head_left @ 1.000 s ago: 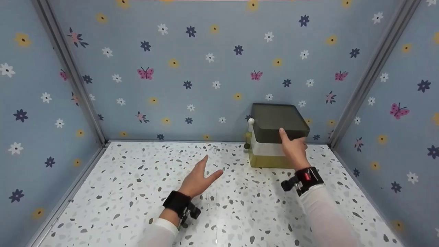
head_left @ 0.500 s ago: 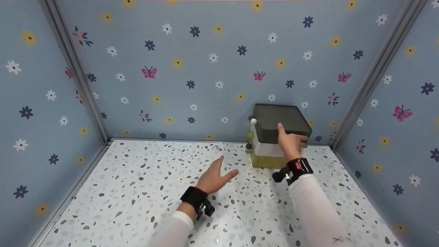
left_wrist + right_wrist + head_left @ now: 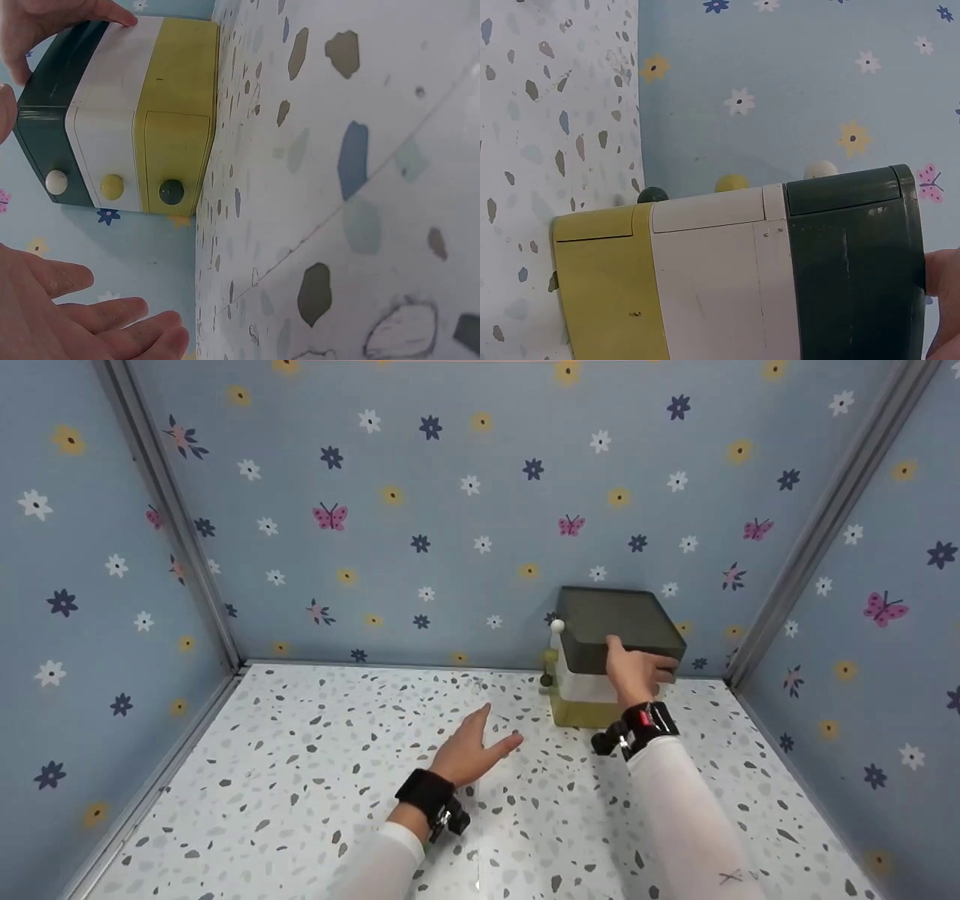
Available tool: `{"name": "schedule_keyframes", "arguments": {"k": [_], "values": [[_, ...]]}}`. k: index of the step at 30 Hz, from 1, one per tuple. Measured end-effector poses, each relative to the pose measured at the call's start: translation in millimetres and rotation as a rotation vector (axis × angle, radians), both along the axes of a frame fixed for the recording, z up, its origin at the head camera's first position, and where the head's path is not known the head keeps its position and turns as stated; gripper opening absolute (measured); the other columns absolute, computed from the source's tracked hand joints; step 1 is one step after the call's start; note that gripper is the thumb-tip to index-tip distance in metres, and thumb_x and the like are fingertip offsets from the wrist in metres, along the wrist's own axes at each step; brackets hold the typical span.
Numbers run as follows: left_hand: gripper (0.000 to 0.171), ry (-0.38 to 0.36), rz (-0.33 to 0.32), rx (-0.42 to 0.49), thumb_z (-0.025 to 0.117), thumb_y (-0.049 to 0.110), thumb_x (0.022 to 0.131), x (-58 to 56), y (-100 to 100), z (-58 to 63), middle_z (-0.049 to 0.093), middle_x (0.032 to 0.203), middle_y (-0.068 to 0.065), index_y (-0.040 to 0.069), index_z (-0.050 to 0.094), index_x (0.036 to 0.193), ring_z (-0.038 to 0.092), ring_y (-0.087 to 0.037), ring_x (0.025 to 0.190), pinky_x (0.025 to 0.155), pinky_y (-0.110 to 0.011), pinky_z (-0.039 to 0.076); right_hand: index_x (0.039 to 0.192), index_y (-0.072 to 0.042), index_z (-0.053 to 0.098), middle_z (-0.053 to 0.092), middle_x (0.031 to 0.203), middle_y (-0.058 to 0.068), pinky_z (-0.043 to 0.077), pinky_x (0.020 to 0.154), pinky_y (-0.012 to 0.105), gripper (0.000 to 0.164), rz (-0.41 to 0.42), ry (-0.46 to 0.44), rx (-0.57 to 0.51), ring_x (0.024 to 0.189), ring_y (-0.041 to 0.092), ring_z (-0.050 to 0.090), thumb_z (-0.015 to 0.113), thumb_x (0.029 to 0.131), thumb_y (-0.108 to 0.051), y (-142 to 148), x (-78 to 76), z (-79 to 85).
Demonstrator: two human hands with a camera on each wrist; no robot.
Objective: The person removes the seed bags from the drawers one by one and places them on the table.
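Note:
A small three-tier drawer box stands against the back wall, right of centre. Its tiers are dark green on top, white in the middle and yellow at the bottom. Round knobs, white, yellow and dark green, stick out on its left side, clearest in the left wrist view, as on the yellow drawer. My right hand touches the near side of the box, thumb at the upper edge of the green tier and fingers spread. My left hand hovers left of the box, fingers and thumb apart, holding nothing.
The box rests on a white speckled tabletop. Flower-patterned panels enclose it: a back wall, a left wall and a right wall, with grey metal posts at the corners.
My left hand has moved right and slightly forward, nearer the box. My right hand has shifted slightly left along the box's near side. The view has turned a little; the box stays put.

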State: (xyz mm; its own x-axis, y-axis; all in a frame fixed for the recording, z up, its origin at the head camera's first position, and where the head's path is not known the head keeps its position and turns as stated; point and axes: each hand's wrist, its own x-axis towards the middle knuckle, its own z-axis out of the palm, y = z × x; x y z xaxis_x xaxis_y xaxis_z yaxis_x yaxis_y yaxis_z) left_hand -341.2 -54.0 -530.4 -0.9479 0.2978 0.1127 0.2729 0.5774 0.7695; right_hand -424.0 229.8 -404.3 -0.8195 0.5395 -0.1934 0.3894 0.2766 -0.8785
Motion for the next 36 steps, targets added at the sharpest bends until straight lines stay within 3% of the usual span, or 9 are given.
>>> {"name": "schedule_keyframes", "arguments": {"k": [10,19,26,36], "values": [[0.111,0.006,0.032,-0.004,0.055,0.080,0.103,-1.0,-5.9,-2.3,0.029,0.180,-0.021,0.005,0.022,0.177,0.034,-0.040,0.164,0.130,-0.058,0.034,0.164,0.002,-0.036,-0.021,0.176,0.037,0.020,0.135,0.056,0.125,0.068,0.023,0.018,0.165,0.054,0.014,0.053,0.104,-0.062,9.3,3.5,0.8],[0.112,-0.006,0.048,0.024,0.057,0.081,0.102,-1.9,-10.7,-0.7,0.029,0.180,-0.021,0.005,0.022,0.177,0.032,-0.041,0.164,0.132,-0.058,0.030,0.166,-0.002,-0.036,-0.016,0.178,0.034,0.018,0.136,0.054,0.123,0.084,0.024,-0.023,0.165,0.050,0.016,0.054,0.103,-0.059,14.5,10.4,0.0],[0.110,-0.013,0.054,0.054,0.058,0.078,0.103,-3.5,-14.7,-1.9,0.027,0.181,-0.021,0.006,0.021,0.178,0.029,-0.042,0.165,0.131,-0.062,0.029,0.167,-0.004,-0.035,-0.012,0.180,0.031,0.025,0.133,0.058,0.118,0.162,0.033,-0.041,0.165,0.048,0.018,0.051,0.105,-0.057,18.1,14.6,-0.6],[0.107,-0.008,0.073,0.107,0.060,0.075,0.104,-4.1,-13.4,4.0,0.025,0.182,-0.020,0.008,0.021,0.178,0.030,-0.042,0.165,0.130,-0.063,0.031,0.174,-0.008,-0.023,0.001,0.178,0.031,0.024,0.134,0.051,0.117,0.229,0.053,-0.060,0.162,0.044,0.020,0.058,0.102,-0.053,14.4,19.5,-4.9]]}}
